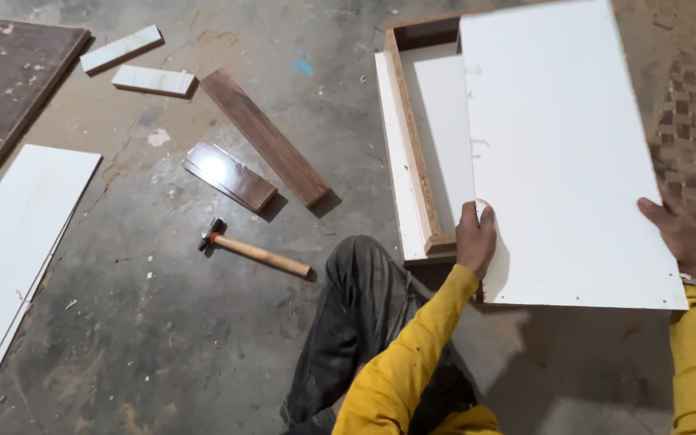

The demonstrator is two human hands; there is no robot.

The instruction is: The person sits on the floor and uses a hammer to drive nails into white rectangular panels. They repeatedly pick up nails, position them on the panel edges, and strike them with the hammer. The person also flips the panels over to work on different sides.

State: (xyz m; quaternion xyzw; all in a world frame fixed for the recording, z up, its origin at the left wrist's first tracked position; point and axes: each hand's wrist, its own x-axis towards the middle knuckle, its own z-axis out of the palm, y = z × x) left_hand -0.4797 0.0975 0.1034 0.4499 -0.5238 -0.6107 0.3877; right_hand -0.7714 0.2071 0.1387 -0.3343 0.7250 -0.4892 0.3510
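Observation:
A large white board (565,153) is held tilted over an open wooden box frame (412,137) on the concrete floor. My left hand (475,238) grips the board's near left edge, right beside the frame's front corner. My right hand (682,235) holds the board's right edge near its lower corner. Both arms wear yellow sleeves. The board hides most of the frame's right side; the frame's white inner bottom (443,137) shows at the left.
A hammer (255,252) with a wooden handle lies on the floor left of my knee (364,274). Two brown wood strips (263,135) (229,175) and two white strips (153,79) lie beyond it. A white panel (18,242) and a dark board (2,80) lie far left.

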